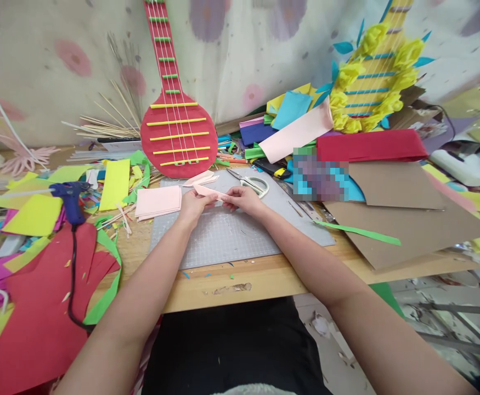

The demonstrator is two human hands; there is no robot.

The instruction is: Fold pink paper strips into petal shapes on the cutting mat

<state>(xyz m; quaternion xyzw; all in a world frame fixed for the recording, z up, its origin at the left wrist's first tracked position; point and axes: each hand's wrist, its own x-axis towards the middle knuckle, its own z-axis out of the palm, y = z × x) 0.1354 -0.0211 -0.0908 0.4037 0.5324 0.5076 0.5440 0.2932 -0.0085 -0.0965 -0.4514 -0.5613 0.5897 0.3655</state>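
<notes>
Between my two hands is a folded piece of pale pink paper (205,190), held over the grey cutting mat (223,241). My left hand (196,204) pinches its near left part, and my right hand (242,198) pinches its right end. Just behind lie more folded pink pieces (201,179). Left of my left hand sits a stack of pink paper squares (158,202). Scissors with pale handles (258,185) rest on the mat beyond my right hand, their blades pointing to the far left.
A red paper lute shape (179,134) leans at the back; a yellow flowered one (367,82) stands back right. A blue glue gun (70,197) with its cord lies left among paper scraps. Brown cardboard (404,230) and a green strip (359,233) are at right.
</notes>
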